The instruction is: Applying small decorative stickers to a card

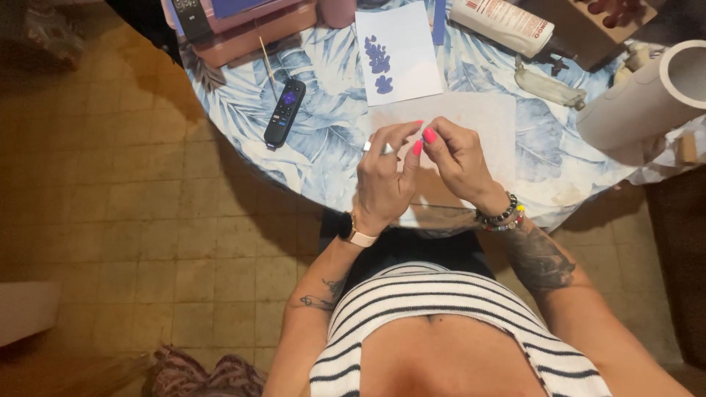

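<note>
Something tiny, too small to identify, seems pinched between the left hand [384,180] and right hand [457,158] above the tabletop's [323,147] near edge; a slip could drop it floorward.

Past where I'm pinching, a white card [398,53] printed with purple blossoms lies flat on the leaf-patterned tablecloth [323,140]. To the left of the pinch I see a black remote [284,112], with a thin wooden stick [267,64] beyond it. Far right stands a white roll [647,99]; a white bottle [507,26] lies beyond, on its side.
</note>
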